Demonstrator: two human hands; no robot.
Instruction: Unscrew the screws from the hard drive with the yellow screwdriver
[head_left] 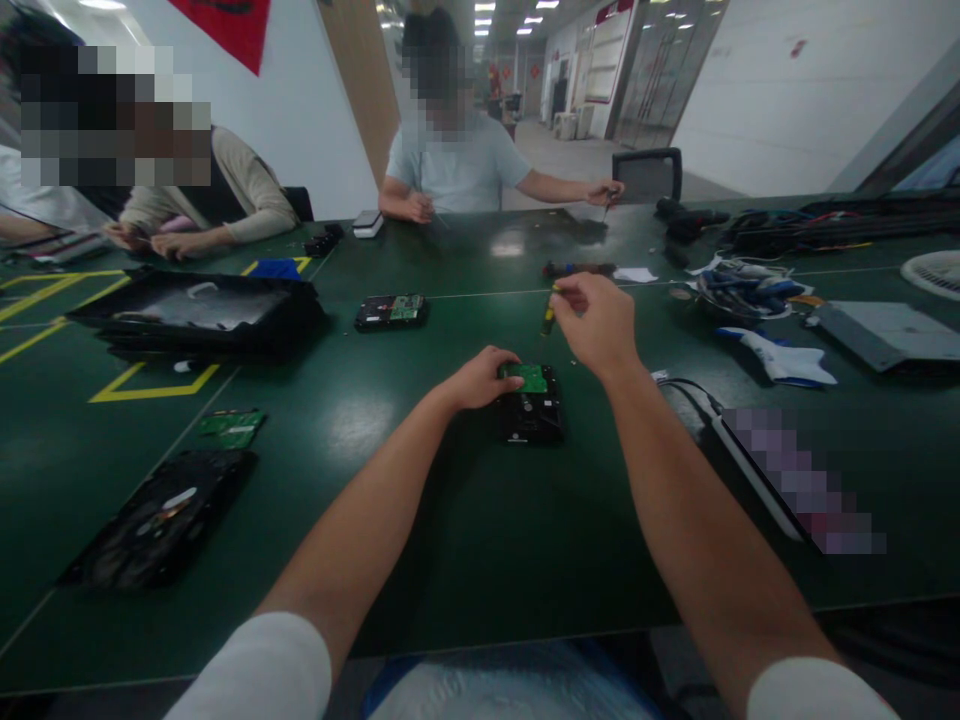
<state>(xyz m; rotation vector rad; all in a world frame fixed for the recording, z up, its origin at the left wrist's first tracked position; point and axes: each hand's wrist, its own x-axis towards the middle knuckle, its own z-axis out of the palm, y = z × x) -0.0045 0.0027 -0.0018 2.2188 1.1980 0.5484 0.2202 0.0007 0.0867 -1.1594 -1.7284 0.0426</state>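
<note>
The hard drive [527, 420] lies on the green tabletop [495, 540]; the left hand [481, 379] clasps its far-left corner, the right hand [600, 318] pinches a yellow tool [549, 314] beyond it. Farther behind it: co-worker [465, 165], chair [649, 178], grey floor [559, 160].

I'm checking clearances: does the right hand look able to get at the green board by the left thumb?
Probably yes: the green board faces up, the left hand covering only one end, though the right hand holds a yellow tool.

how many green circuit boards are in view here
3: the middle board, touching the left hand; the rear board, farther away; the leftmost board. Others may be hidden.
</note>
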